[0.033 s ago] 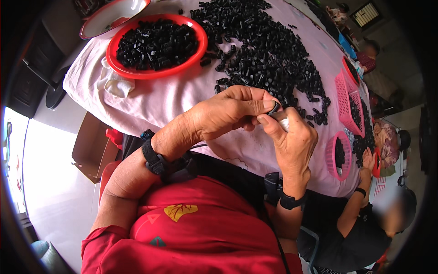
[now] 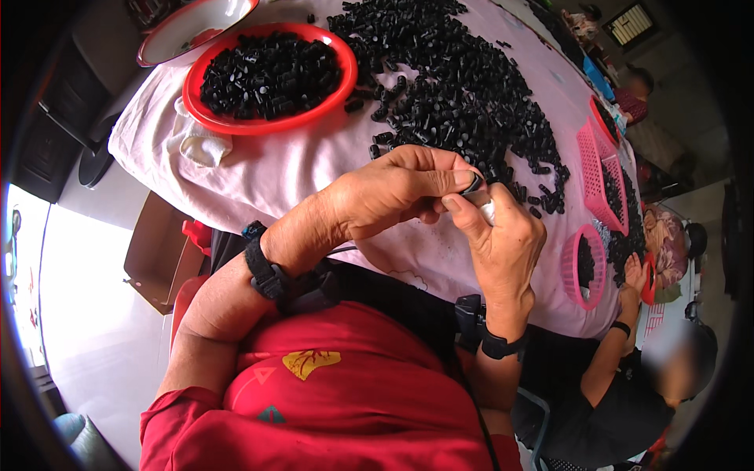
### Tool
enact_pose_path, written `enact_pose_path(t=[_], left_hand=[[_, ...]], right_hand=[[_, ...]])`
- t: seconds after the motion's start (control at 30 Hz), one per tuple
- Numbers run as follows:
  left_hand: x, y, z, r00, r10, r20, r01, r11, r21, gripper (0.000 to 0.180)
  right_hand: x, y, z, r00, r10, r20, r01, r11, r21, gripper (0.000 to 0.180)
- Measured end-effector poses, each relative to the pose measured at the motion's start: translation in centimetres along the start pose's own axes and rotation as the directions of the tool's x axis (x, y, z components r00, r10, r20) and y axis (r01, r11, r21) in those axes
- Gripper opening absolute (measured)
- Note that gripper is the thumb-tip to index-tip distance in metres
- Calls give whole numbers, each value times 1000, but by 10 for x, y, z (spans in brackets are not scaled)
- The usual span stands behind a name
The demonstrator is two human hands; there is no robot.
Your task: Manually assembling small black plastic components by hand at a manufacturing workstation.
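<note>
Unmoved: black part [image 2: 472, 183] in left hand [image 2: 393, 192] grip

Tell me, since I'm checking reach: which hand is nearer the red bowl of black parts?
Left. The left hand sits just below the red bowl; the right hand is farther right.

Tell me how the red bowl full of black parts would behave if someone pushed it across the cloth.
The red bowl is wide and shallow, so it likely slides rather than tips. Heaped with small black parts, it probably feels heavy. The pink tablecloth looks loose and may bunch ahead of it.
</note>
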State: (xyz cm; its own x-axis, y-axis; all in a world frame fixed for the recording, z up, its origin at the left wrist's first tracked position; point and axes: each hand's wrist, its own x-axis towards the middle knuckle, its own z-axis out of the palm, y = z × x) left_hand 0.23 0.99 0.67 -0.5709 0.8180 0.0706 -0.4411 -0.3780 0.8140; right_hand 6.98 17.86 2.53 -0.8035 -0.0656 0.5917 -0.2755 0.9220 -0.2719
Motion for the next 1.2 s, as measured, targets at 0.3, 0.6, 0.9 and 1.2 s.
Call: enact_pose_path(t=[0.3, 0.6, 0.9, 1.2], left_hand=[[0, 0, 0, 999, 21, 43, -20, 1000, -20, 24], [-1, 0, 4, 1000, -1, 7, 1, 996, -86, 21], [-2, 3, 3, 1000, -26, -17, 24, 995, -101, 22], [-3, 2, -1, 999, -49, -11, 47, 984, -170, 24]], right_hand=[[-1, -1, -3, 998, 34, -48, -30, 996, 85, 54], [-2, -3, -2, 998, 36, -46, -30, 992, 121, 53], [-1, -11, -6, 996, 81, -34, -61, 913, 404, 31], [-1, -3, -5, 995, 80, 64, -103, 769, 631, 14]])
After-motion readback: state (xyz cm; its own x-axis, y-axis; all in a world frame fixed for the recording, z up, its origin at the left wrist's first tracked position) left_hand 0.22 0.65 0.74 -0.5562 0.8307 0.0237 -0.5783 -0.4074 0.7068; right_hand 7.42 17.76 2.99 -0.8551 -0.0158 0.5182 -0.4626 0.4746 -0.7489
